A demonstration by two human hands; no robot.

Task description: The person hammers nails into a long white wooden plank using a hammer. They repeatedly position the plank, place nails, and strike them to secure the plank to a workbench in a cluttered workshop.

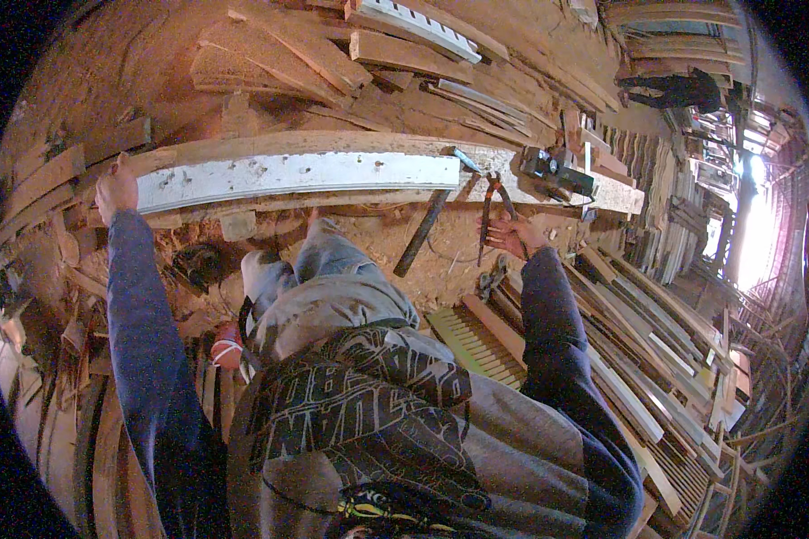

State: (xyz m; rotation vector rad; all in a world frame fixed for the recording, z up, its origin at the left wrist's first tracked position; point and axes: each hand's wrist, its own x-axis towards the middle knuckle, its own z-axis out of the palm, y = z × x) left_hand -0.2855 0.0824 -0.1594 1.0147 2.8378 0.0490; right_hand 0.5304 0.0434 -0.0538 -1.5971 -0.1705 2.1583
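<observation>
A long white-faced board with several small dark spots, perhaps nails or holes, lies across a long timber beam in front of me. My left hand is closed at the board's left end, its fingertips partly hidden. Beyond the board's right end, my right hand grips the handles of a pair of pincers, whose jaws point away from me over the beam. Just left of the pincers lies a hammer, its head on the beam and its dark handle slanting towards me.
A dark power tool sits on the beam's right part. Stacked slats fill the right side, and loose planks lie on the sawdust-covered ground beyond. A red rounded object is near my leg. Another person is far right.
</observation>
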